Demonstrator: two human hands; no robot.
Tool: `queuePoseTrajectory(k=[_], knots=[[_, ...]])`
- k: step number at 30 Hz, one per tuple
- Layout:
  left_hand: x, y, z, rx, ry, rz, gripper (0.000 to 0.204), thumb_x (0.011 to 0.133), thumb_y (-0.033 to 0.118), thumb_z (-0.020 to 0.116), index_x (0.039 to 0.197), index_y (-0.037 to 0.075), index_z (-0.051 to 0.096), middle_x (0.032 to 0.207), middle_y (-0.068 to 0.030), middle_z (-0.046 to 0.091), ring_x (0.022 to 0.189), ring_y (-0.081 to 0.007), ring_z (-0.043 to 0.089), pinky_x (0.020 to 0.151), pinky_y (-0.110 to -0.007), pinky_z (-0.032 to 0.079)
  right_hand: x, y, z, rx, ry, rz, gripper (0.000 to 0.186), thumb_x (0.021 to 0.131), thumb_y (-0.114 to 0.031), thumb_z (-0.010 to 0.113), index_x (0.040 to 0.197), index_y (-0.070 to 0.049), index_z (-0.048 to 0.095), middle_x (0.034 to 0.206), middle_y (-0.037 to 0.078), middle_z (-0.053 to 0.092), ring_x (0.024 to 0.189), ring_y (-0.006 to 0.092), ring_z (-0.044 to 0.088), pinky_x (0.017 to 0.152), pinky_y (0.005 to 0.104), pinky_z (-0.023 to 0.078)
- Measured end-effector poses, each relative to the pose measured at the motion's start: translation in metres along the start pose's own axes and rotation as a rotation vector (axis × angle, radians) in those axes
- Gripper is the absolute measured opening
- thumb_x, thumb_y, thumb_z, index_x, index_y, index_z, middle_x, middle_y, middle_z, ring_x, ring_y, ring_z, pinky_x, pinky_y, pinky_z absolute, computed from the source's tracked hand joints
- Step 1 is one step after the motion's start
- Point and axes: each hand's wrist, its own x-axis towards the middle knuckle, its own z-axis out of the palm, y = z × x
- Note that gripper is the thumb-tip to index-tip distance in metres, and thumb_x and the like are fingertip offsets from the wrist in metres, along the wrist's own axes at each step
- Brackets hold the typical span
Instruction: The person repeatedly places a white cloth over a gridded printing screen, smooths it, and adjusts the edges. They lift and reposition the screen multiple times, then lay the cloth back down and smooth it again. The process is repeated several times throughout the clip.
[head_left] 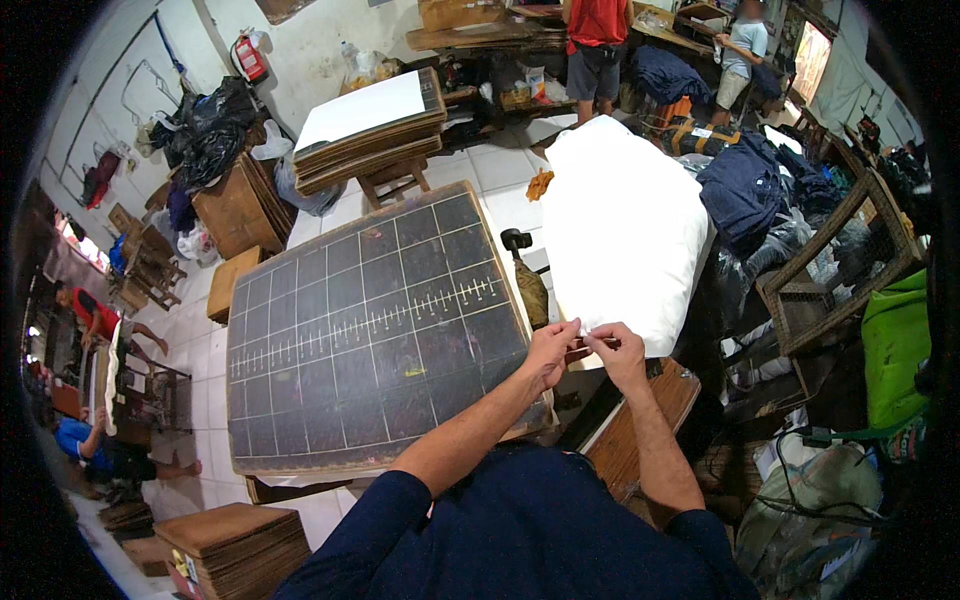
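L hand (551, 354), R hand (621, 356) pinch wht fabric (625, 230) at nr edge.

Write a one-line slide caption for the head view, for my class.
Left hand and right hand meet at the near edge of white material, beside a dark gridded board.

At our grip, left hand (553, 352) and right hand (622, 352) meet at the near edge of the cloth (630, 230), which stretches away beyond them. Left of the grip we have the board (330, 310); farther off, behind it, a stack of boards (375, 152) sits on a stool (398, 174). Right of the grip stands a mesh frame (855, 301), with piled garments (745, 190) between it and the cloth; a plank (652, 412) lies nearer us
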Motion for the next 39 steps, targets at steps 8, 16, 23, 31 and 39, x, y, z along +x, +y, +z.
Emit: queuePoseTrajectory(k=[8,16,23,31,39], knots=[[-0.007,0.002,0.009,0.179,0.077,0.073,0.022,0.095,0.02,0.071,0.086,0.001,0.063,0.086,-0.0077,0.068,0.079,-0.0177,0.068,0.073,-0.034,0.061,-0.002,0.005,-0.004,0.342,0.014,0.209,0.015,0.091,-0.012,0.071,0.095,0.003,0.069,0.083,0.004,0.069,0.075,0.0098,0.062,0.07,0.0233,0.05],[0.004,0.004,0.006,0.285,0.041,0.1,0.022,0.098,0.021,0.066,0.092,0.0,0.065,0.08,-0.0016,0.059,0.072,-0.0097,0.059,0.071,-0.031,0.061,0.005,0.014,-0.021,0.453,0.125,0.277,0.015,0.098,-0.018,0.061,0.097,-0.004,0.064,0.086,0.001,0.064,0.075,0.0115,0.059,0.07,0.0259,0.049],[-0.023,0.047,-0.001,1.961,-0.04,0.533,0.027,0.083,0.02,0.071,0.101,0.001,0.064,0.101,-0.0173,0.067,0.103,-0.0372,0.059,0.088,-0.049,0.047,0.07,-0.074,-0.159,0.477,0.911,-0.157,0.011,0.104,-0.018,0.051,0.104,-0.009,0.057,0.084,-0.002,0.055,0.069,0.0029,0.049,0.055,0.017,0.041],[0.02,0.01,0.054,0.974,-0.278,0.61,0.055,0.094,0.02,0.066,0.141,-0.001,0.045,0.128,-0.0179,0.059,0.116,-0.0278,0.057,0.098,-0.04,0.046,0.025,-0.129,-0.022,-0.51,0.027,-0.758,0.012,0.092,-0.01,0.064,0.098,0.0,0.063,0.083,0.005,0.065,0.081,0.0139,0.062,0.072,0.0311,0.051],[-0.012,0.05,0.073,0.17,-0.1,0.515,0.031,0.101,0.015,0.06,0.126,-0.003,0.061,0.115,-0.0105,0.067,0.103,-0.0178,0.065,0.085,-0.03,0.054,0.003,-0.03,-0.034,0.523,-0.337,0.555,0.095,0.093,-0.08,0.021,0.132,-0.001,0.057,0.119,0.015,0.068,0.109,0.0225,0.066,0.089,0.0374,0.051]])
